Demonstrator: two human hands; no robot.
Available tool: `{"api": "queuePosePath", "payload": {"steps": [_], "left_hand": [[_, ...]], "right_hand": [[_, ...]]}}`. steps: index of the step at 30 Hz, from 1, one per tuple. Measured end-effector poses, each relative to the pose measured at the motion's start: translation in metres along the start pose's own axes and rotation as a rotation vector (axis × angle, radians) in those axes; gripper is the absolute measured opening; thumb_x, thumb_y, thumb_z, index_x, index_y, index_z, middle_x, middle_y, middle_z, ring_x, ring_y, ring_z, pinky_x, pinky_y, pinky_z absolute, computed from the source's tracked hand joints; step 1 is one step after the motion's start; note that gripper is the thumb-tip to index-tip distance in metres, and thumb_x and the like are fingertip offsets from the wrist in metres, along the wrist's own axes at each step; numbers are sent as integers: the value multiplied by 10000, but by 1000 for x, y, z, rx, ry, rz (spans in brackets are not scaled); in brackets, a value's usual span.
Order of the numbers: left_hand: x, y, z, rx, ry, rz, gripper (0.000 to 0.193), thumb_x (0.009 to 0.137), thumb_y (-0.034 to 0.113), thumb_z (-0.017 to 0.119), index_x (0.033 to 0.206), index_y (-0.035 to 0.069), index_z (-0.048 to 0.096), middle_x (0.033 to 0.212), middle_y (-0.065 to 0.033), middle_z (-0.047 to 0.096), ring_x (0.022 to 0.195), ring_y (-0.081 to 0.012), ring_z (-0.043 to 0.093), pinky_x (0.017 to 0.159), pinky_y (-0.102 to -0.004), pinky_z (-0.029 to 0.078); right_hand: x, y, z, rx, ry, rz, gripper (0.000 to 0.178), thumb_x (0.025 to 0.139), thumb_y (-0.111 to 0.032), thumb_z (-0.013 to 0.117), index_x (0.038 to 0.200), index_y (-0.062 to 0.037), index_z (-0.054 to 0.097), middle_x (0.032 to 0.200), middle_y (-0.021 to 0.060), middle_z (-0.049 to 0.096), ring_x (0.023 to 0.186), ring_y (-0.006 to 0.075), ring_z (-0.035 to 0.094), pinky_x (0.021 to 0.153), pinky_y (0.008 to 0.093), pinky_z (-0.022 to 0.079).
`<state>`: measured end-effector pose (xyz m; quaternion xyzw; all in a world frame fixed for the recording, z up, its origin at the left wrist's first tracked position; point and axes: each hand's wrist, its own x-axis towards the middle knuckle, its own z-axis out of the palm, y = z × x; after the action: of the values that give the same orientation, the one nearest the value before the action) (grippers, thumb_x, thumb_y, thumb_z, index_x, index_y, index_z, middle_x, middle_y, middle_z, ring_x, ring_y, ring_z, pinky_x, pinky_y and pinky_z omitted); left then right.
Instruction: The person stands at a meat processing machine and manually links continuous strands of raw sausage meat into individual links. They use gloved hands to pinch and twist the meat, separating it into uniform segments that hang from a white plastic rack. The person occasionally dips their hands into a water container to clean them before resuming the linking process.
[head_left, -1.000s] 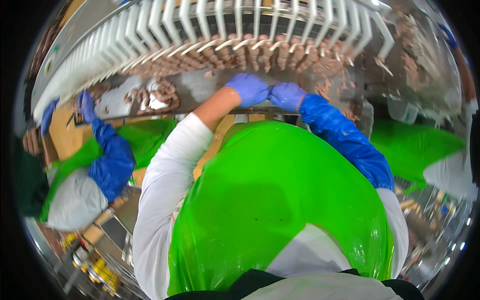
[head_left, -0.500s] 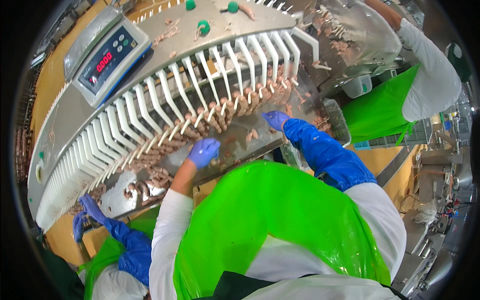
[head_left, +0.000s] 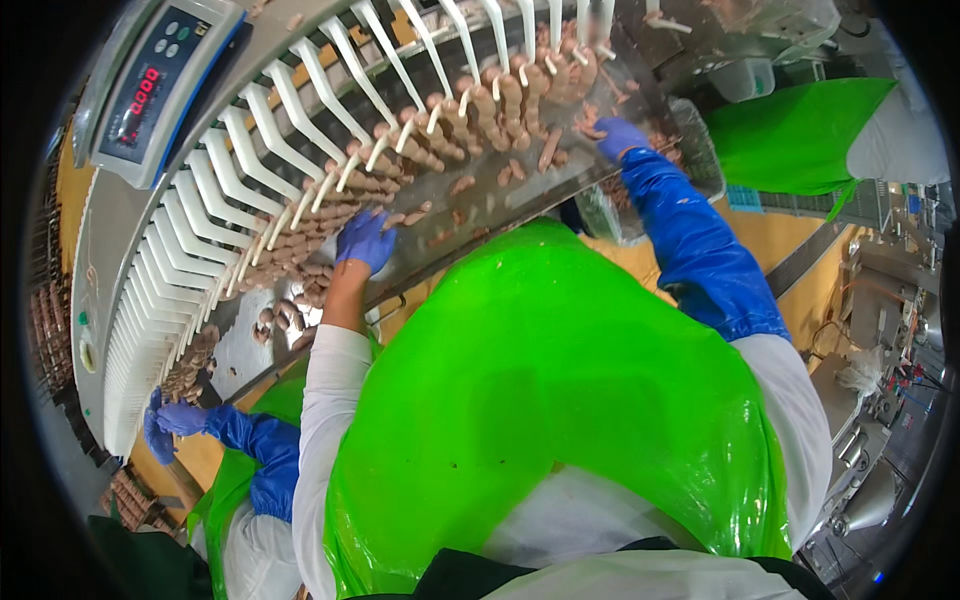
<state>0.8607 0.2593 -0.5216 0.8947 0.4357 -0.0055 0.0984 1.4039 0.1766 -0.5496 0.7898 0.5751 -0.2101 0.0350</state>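
Linked sausages (head_left: 490, 122) hang in bunches from a curved row of white hooks (head_left: 300, 110), above a metal tray (head_left: 420, 262). My left hand (head_left: 367, 240), in a purple glove, lies over the tray beside the lower links, fingers stretched toward a short loose sausage (head_left: 412, 215). Whether it touches that sausage is unclear. At the tray's right end my gloved right hand (head_left: 620, 138) has its fingers drawn together at pinkish meat scraps (head_left: 586, 124). More loose sausage pieces (head_left: 512, 172) lie between my hands.
A digital scale (head_left: 150, 95) stands at upper left. A clear-lined bin (head_left: 700, 150) sits right of the tray. At lower left are a co-worker's gloved hands (head_left: 175, 418); another person's green apron (head_left: 790, 135) shows at right. Darker sausage coils (head_left: 285, 318) lie further left.
The view has shifted closer to the hooks. My right hand has moved right to the scraps at the tray's end. My left hand has moved left and its fingers have straightened.
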Motion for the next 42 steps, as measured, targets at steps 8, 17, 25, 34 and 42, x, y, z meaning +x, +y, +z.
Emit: {"api": "queuePosePath", "payload": {"steps": [8, 17, 25, 34, 42], "left_hand": [[-18, 13, -51, -54, -544, -508, 574, 948, 537, 371, 974, 79, 716, 1088, -232, 656, 1007, -418, 623, 881, -496, 475], [75, 145, -48, -574, -126, 47, 291, 939, 325, 572, 1095, 103, 679, 1052, -155, 671, 955, -355, 643, 842, -432, 507], [160, 255, 28, -397, -134, 199, 427, 951, 365, 540, 1273, 90, 596, 1270, -190, 595, 1135, -350, 584, 974, -432, 465], [195, 282, 15, -805, -429, -176, 406, 991, 377, 472, 1081, 15, 632, 971, -180, 690, 872, -319, 666, 847, -394, 497], [196, 288, -10, -448, -206, 68, 324, 987, 324, 446, 965, 58, 630, 910, -176, 667, 849, -365, 642, 769, -441, 502]], "right_hand": [[12, -11, 53, -1, 62, -268, 406, 790, -177, 690, 1194, -184, 654, 1279, 118, 592, 1222, 308, 537, 990, 427, 455], [19, -27, 15, -239, -160, -429, 304, 791, -259, 696, 1075, -152, 680, 1120, 121, 637, 1119, 295, 590, 931, 471, 403], [22, 9, 28, 418, -399, -414, 405, 775, -278, 661, 1123, -80, 596, 1046, 182, 680, 996, 326, 653, 889, 420, 468], [1, -13, -36, 962, -220, -806, 485, 877, -161, 596, 1334, -35, 495, 1007, 183, 666, 916, 285, 678, 816, 382, 527], [8, -15, -58, 29, -6, -913, 184, 873, -244, 590, 900, -73, 655, 845, 156, 681, 784, 348, 671, 707, 476, 527]]}}
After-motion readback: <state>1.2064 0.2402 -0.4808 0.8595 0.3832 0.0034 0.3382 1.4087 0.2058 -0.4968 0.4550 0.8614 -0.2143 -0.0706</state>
